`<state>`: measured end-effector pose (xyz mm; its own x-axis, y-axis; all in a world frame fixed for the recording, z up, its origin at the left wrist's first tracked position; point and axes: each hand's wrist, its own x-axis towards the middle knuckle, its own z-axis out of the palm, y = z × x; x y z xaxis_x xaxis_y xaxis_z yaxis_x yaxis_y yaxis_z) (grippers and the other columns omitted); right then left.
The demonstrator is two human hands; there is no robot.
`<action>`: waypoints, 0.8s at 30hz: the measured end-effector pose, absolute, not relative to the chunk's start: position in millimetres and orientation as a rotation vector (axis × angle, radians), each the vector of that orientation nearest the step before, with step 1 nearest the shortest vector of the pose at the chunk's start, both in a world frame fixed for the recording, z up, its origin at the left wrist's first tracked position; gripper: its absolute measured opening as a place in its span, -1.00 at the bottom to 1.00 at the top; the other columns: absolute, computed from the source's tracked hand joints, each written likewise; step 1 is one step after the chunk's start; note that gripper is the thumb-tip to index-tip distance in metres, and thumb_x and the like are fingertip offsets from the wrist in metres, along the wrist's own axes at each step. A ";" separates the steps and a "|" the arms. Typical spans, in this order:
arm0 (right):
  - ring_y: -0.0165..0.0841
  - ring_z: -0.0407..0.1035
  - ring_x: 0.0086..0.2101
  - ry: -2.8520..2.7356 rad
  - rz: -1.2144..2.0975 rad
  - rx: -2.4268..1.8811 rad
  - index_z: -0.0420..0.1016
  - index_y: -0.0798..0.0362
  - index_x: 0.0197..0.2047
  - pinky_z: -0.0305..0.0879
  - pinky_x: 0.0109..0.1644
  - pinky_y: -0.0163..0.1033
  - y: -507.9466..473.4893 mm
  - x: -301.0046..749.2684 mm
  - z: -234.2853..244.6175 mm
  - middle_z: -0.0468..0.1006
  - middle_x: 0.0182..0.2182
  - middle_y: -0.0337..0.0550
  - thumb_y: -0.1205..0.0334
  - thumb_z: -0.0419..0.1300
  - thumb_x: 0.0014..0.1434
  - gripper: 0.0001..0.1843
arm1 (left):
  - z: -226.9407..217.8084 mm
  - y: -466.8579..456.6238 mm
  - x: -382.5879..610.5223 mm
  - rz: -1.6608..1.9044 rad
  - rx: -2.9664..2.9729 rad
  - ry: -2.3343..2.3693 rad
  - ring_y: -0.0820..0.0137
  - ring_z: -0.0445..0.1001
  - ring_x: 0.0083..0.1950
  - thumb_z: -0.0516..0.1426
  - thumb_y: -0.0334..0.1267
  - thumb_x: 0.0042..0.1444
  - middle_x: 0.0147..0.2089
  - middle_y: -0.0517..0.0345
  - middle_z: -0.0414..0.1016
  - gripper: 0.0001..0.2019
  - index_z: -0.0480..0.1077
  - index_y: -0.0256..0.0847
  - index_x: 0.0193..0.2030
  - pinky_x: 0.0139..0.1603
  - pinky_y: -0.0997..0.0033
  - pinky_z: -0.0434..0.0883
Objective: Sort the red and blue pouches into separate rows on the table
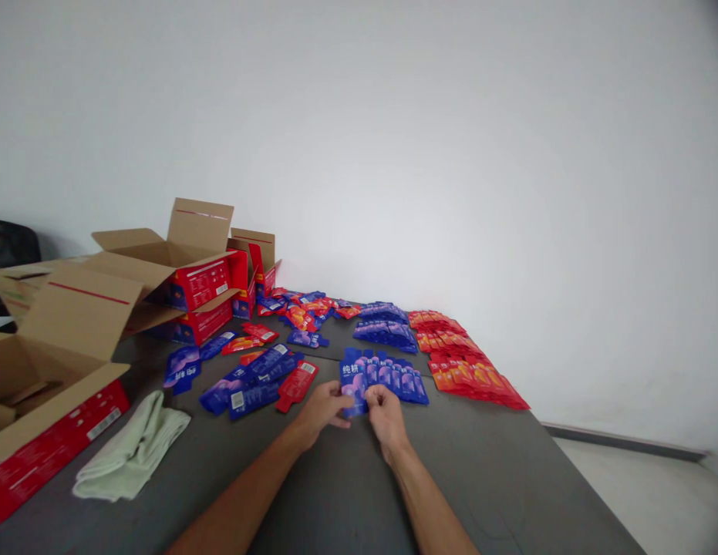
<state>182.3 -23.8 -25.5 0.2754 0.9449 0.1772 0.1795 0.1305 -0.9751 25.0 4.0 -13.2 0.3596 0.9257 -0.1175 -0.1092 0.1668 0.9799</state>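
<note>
My left hand [322, 409] and my right hand [385, 413] meet near the middle of the dark grey table [347, 493], both pinched on the lower edge of a blue sachet [352, 382]. That sachet lies at the left end of an overlapping row of blue sachets [393, 378]. Beyond it sits a second row of blue sachets [385, 325]. To the right, two rows of red-orange sachets [463, 362] are fanned out.
Loose blue and red sachets [254, 378] are scattered to the left and at the back. Open red-and-cardboard boxes [185, 270] stand at the left, one large box [40, 385] nearest. A pale green cloth [133, 447] lies front left. The table edge drops off on the right.
</note>
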 end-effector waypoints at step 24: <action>-0.03 -0.05 0.27 -1.649 -0.204 -1.925 0.39 -0.04 0.20 -0.18 0.29 0.15 -9.0 225.1 -45.1 0.26 0.24 -0.03 0.34 0.05 0.16 -0.48 | -30.8 77.4 30.9 0.754 1.943 1.632 0.19 0.45 0.06 0.08 -0.43 0.01 -0.09 -0.11 0.57 -0.65 0.53 -0.21 -0.06 0.05 0.29 0.32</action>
